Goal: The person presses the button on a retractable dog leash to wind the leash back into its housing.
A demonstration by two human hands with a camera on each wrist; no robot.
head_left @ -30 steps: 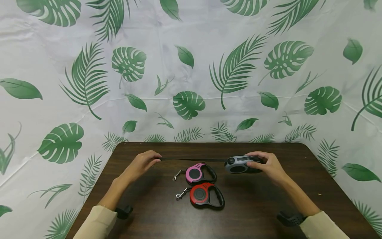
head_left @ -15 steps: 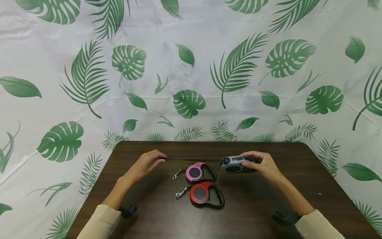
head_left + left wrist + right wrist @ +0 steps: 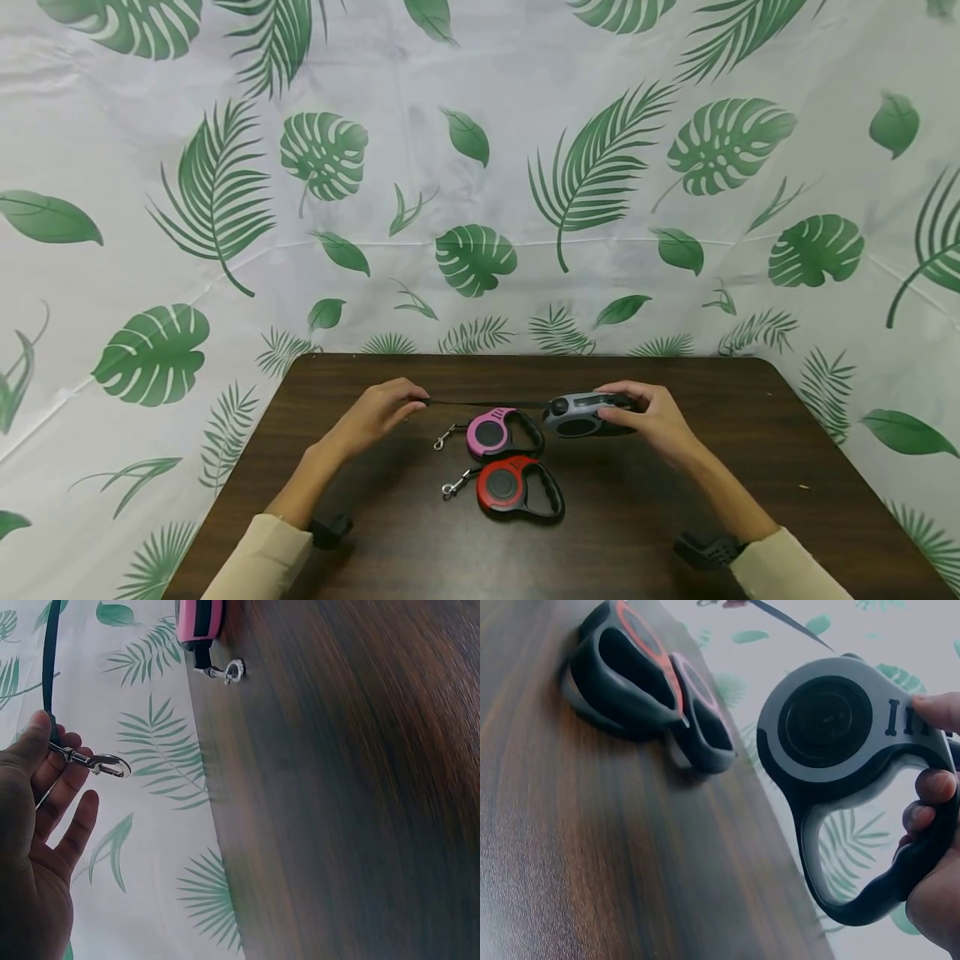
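Note:
My right hand (image 3: pixel 648 415) grips a grey and black retractable dog leash (image 3: pixel 825 724) by its black handle, lifted over the table. From its case a dark strap (image 3: pixel 51 667) runs leftward, stretched between my hands. Its end is pinched between the thumb and fingers of my left hand (image 3: pixel 386 407). A silver snap hook (image 3: pixel 97 760) sticks out past those fingers in the left wrist view. On the table between the hands lie a pink retractable leash (image 3: pixel 490 433) and, nearer to me, a red one (image 3: pixel 501 486). Both have their hooks pointing left.
The dark wooden table (image 3: pixel 420 550) reaches back to a white cloth backdrop (image 3: pixel 480 200) printed with green leaves. A black band with a camera (image 3: pixel 330 531) sits on the left wrist, another (image 3: pixel 708 550) on the right.
My hands have drawn closer together, the left moving right and the right moving left with the grey leash. The strap between them is shorter. The pink and red leashes stay put.

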